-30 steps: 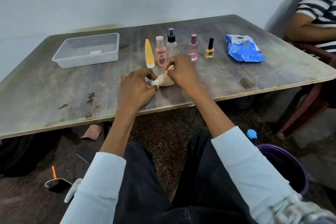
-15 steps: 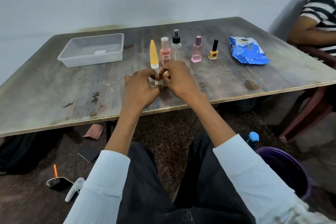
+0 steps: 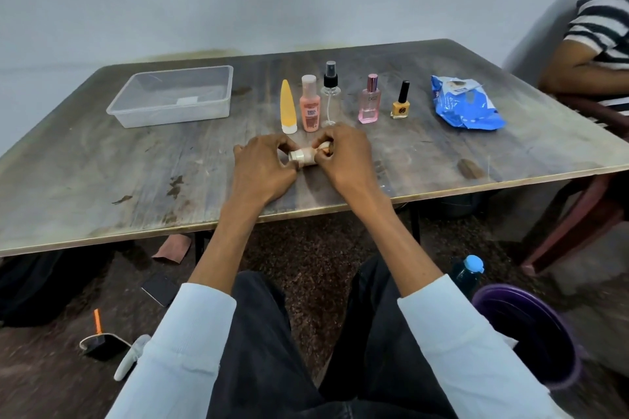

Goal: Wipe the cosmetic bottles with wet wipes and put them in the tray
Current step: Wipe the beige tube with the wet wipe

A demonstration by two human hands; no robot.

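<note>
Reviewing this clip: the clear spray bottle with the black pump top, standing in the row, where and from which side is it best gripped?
Probably by the clear body of the spray bottle, below the black pump, coming from above and the near side. It stands upright, with the peach bottle close on its left, while the pink perfume bottle stands farther off on its right, so a side approach looks tighter.

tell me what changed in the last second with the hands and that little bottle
The left hand and right hand lifted the small bottle slightly off the table and worked the wipe further round it; more of its pale cap end now shows. Neither hand let go. The five standing bottles, the clear tray and the blue wipes pack stayed put.
</note>
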